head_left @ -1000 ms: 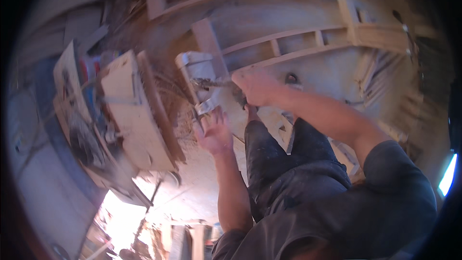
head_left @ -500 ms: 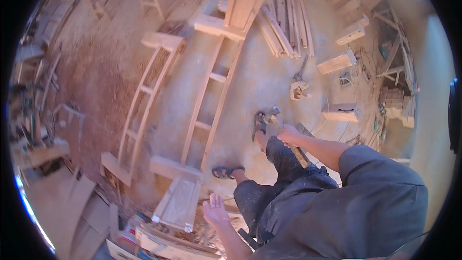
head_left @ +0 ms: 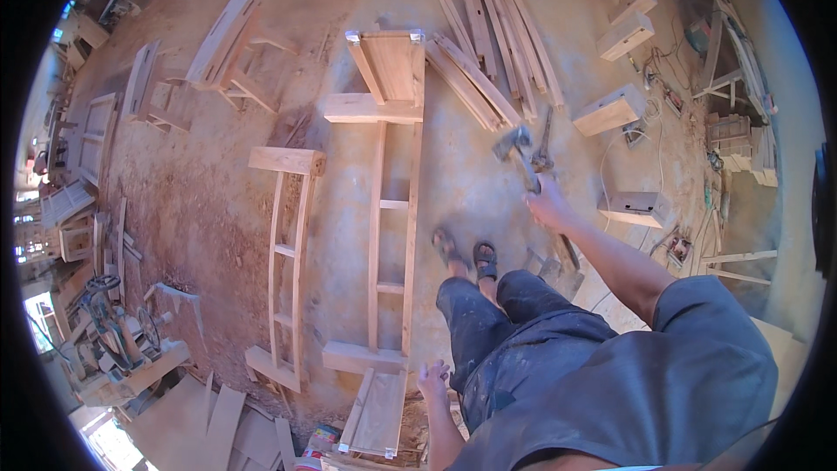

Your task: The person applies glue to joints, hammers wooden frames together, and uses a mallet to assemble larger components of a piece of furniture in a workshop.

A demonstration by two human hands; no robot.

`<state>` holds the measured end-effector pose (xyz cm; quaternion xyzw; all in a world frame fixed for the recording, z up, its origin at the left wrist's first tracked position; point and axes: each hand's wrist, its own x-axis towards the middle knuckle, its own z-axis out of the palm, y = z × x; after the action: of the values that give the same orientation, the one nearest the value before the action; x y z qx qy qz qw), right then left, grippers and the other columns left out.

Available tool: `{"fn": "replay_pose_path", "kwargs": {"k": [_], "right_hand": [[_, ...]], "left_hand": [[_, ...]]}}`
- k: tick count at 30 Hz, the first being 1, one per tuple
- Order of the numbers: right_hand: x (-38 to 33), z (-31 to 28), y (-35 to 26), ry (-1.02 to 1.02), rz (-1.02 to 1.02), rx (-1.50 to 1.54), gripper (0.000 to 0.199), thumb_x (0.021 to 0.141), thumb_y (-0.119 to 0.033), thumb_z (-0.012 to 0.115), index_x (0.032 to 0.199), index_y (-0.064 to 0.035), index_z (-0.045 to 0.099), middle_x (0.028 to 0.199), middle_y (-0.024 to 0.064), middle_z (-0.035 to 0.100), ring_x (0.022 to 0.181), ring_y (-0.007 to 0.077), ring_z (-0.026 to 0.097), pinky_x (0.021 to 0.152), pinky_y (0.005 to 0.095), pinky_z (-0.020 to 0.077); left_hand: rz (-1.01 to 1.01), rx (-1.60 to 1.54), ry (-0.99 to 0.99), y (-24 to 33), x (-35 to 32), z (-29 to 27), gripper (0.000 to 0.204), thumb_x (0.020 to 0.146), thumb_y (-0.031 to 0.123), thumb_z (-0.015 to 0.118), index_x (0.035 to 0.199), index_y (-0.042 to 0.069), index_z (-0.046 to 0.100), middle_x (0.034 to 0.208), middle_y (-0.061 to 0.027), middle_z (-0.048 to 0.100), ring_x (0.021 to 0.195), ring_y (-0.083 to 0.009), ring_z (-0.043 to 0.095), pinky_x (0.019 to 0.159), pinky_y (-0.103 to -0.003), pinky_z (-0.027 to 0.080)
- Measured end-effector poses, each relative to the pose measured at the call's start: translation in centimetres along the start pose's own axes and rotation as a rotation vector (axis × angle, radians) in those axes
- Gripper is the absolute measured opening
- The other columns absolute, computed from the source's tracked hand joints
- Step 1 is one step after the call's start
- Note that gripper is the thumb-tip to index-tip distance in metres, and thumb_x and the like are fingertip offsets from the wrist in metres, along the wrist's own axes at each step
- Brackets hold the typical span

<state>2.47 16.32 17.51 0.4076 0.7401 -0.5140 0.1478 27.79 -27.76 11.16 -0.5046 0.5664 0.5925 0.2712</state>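
My right hand (head_left: 547, 202) is wrapped round the wooden handle of a hammer (head_left: 513, 145), out ahead of my body, the dark metal head pointing away from me. My left hand (head_left: 433, 378) hangs low by my left thigh, holding nothing, its fingers loosely bent and apart. Just beyond it lies a long wooden frame (head_left: 410, 249), with two rails, short crosspieces and a panelled end section at each end. White wrapping covers the outer corners of those ends. The left hand appears apart from the frame.
To the left lies a shorter wooden frame (head_left: 303, 270). Long planks (head_left: 488, 26) are stacked ahead. Wooden blocks (head_left: 610, 111) and a cord line the right side. A wooden trestle (head_left: 228, 48) stands far left, and a machine with wheels (head_left: 113, 323) at the left edge.
My right hand has carried the hammer forward, away from my body. The left hand's fingers have bent from a flat palm. My feet have moved closer together, and the view has turned.
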Motion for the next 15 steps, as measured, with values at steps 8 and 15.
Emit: {"fn": "replay_pose_path", "kwargs": {"k": [8, 15], "right_hand": [[10.9, -0.3, -19.7, 0.354, -0.608, -0.255, 0.036, 0.086, -0.019, 0.061, 0.114, 0.002, 0.05, 0.096, 0.029, 0.064, 0.093, 0.0459, 0.062, 0.078, 0.049, 0.0485], [25.4, 5.1, -23.4, 0.242, -0.356, -0.597, 0.039, 0.09, -0.018, 0.057, 0.121, 0.0004, 0.042, 0.103, 0.0301, 0.064, 0.101, 0.0445, 0.062, 0.087, 0.0523, 0.0472]], "left_hand": [[-0.125, -0.055, 0.029, 4.5, 9.3, 2.3, 0.064, 0.086, 0.002, 0.055, 0.144, -0.009, 0.03, 0.096, -0.0162, 0.063, 0.074, -0.0217, 0.065, 0.058, -0.027, 0.048], [0.178, 0.081, -0.008, 24.2, 6.0, 13.5, 0.059, 0.089, 0.017, 0.062, 0.136, -0.011, 0.039, 0.099, -0.0138, 0.065, 0.085, -0.0208, 0.065, 0.074, -0.029, 0.051]]}}
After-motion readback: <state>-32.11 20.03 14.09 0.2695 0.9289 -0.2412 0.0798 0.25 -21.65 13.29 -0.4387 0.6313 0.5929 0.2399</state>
